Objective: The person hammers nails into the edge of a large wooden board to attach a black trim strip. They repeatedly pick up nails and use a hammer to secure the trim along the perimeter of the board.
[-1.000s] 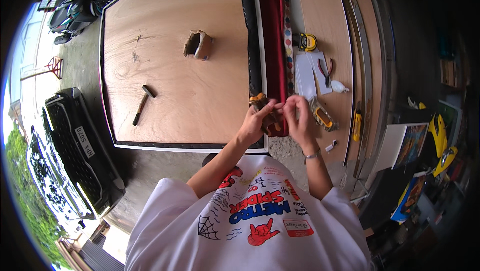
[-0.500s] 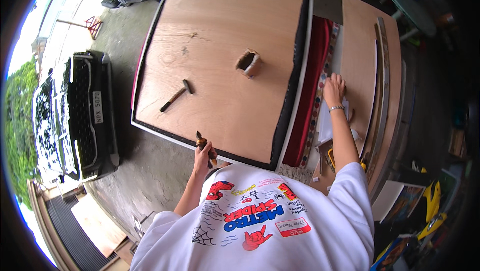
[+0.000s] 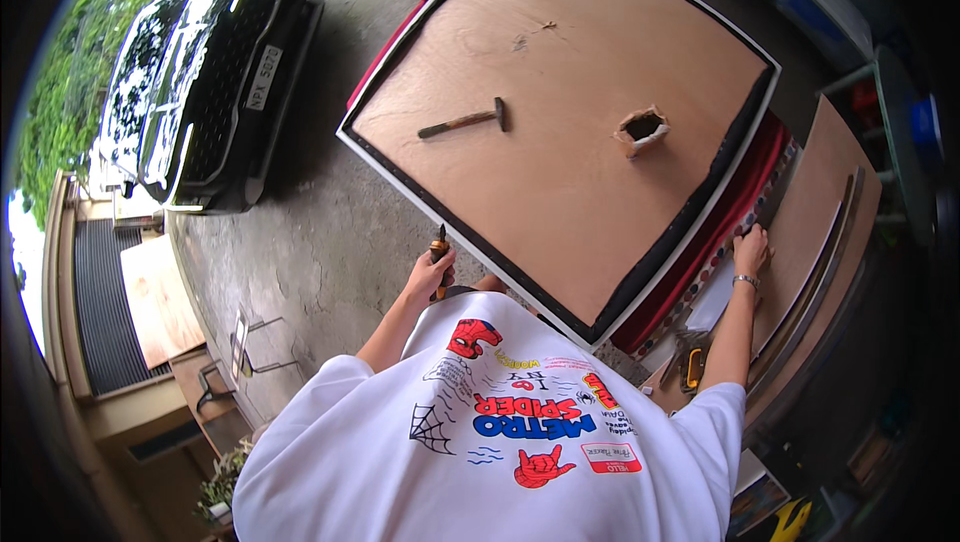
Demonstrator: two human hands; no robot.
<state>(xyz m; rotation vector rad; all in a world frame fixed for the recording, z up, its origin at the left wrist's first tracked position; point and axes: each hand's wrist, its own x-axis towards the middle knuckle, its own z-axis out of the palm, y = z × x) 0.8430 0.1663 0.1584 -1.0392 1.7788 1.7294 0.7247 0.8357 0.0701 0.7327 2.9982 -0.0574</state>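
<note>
A black car (image 3: 205, 72) stands at far left on the concrete floor. Our left hand (image 3: 432, 277) is closed around a tool with an orange-and-black handle (image 3: 439, 254), just off the near edge of the big plywood panel (image 3: 560, 142). A hammer (image 3: 465, 123) and a small open box (image 3: 641, 129) lie on it. Our right hand (image 3: 750, 250) rests flat on the bench (image 3: 815, 212), holding nothing.

Tool (image 3: 438, 252) in left hand (image 3: 430, 277) mostly hidden.

Daylit concrete floor (image 3: 330, 242), a black car (image 3: 200, 82) parked at left, green trees (image 3: 60, 92) beyond.
</note>
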